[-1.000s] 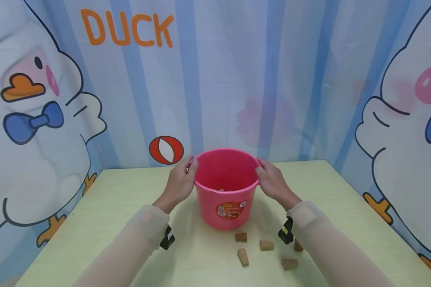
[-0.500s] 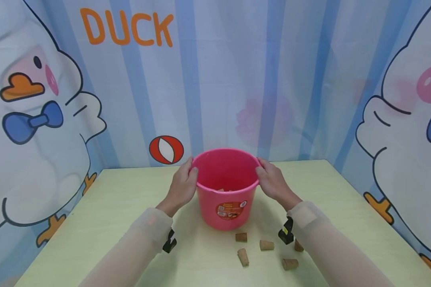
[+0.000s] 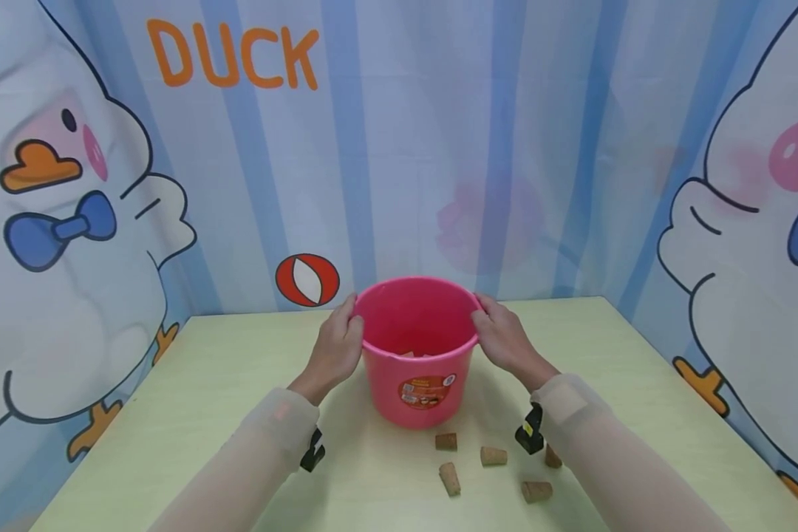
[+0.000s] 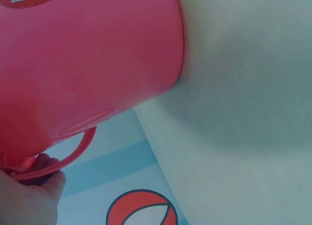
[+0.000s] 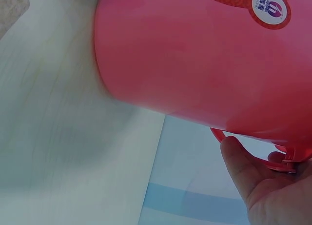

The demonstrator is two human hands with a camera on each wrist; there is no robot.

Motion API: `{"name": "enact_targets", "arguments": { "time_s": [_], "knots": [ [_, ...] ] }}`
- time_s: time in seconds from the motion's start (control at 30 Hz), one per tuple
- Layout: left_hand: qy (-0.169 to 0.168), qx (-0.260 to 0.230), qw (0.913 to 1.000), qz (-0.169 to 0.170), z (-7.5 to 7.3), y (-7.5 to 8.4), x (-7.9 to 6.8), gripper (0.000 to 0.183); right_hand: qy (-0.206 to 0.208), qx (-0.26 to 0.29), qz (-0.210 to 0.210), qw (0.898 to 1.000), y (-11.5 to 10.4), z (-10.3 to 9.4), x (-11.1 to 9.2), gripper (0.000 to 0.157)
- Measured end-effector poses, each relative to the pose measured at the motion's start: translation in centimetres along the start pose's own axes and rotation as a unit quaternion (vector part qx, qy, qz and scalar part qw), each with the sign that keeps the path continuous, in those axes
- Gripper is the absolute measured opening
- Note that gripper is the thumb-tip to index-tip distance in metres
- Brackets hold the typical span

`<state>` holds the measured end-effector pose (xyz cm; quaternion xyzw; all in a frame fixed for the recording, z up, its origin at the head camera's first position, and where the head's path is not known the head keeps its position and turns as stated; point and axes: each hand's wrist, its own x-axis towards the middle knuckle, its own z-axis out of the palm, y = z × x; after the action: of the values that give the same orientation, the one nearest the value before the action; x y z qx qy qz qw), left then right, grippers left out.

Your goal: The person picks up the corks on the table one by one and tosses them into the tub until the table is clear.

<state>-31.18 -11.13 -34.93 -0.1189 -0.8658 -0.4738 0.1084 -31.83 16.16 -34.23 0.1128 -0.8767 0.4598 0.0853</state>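
Note:
A pink bucket (image 3: 419,391) stands upright at the middle of the table, an orange-red label on its front. My left hand (image 3: 335,343) grips its left side at the rim, and in the left wrist view the fingers curl by the bucket's handle (image 4: 80,149). On the opposite side, my right hand (image 3: 505,336) holds the rim, its thumb on the front edge; the right wrist view shows this hand (image 5: 273,186) at the handle's joint. A few light brown pieces (image 3: 408,355) show low inside the bucket; most of the inside is hidden.
Several tapered corks lie on the pale table (image 3: 239,414) in front of the bucket, among them one cork (image 3: 449,479) left of another cork (image 3: 536,491). One more cork (image 3: 553,456) is partly behind the right sleeve. A striped duck-print curtain (image 3: 412,148) borders the table's back edge.
My left hand has shifted slightly right and closer onto the rim, its thumb now against the edge. The right hand, the bucket and the corks look unmoved.

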Motion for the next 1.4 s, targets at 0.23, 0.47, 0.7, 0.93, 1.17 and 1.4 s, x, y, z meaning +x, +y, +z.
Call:
{"name": "enact_targets", "arguments": {
  "time_s": [0.23,0.47,0.7,0.93,1.17,1.4],
  "knots": [
    [0.0,-0.004,1.0,-0.005,0.0,0.1,-0.2,0.061,-0.012,0.013,0.013,1.0,0.0,0.0,-0.2,0.054],
    [-0.004,-0.005,1.0,-0.002,0.1,0.2,-0.1,0.061,-0.027,0.03,0.031,0.999,0.1,-0.4,-0.2,0.063],
    [-0.005,-0.013,0.9999,-0.004,0.2,0.2,-0.2,0.061,-0.029,0.022,0.031,0.999,0.2,-0.7,-0.4,0.066],
    [-0.004,-0.011,0.9999,-0.01,0.2,0.3,-0.3,0.062,-0.022,-0.016,0.02,0.999,0.2,-1.1,-0.9,0.069],
    [-0.005,-0.013,0.9998,-0.014,0.1,0.3,-0.4,0.062,-0.023,-0.029,0.0,0.999,0.4,-1.5,-1.7,0.071],
    [-0.006,-0.008,0.9999,-0.012,0.1,0.3,-0.3,0.062,-0.01,-0.046,-0.029,0.998,0.6,-1.8,-2.3,0.069]
  ]
}}
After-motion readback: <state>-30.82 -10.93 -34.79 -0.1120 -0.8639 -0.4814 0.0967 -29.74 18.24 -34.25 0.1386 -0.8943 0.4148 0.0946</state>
